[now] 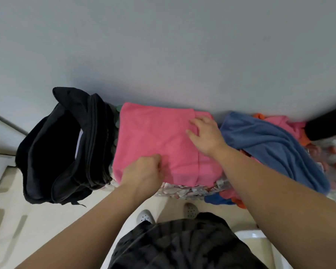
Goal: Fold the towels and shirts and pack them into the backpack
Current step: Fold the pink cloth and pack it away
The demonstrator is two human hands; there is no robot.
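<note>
A pink towel (153,136) lies folded flat on the table, against the grey wall. My left hand (144,171) has its fingers curled and pinches the towel's near edge. My right hand (206,134) lies flat with spread fingers on the towel's right part. A black backpack (62,148) stands to the left of the towel, its main compartment gaping open. To the right a blue towel (270,144) is draped over a heap of pink and orange clothes (279,121).
A patterned cloth (182,190) covers the table under the towels. A black object (326,127) leans at the far right by the wall. Below are a pale floor, my grey shoes (145,216) and a white chair edge (254,235).
</note>
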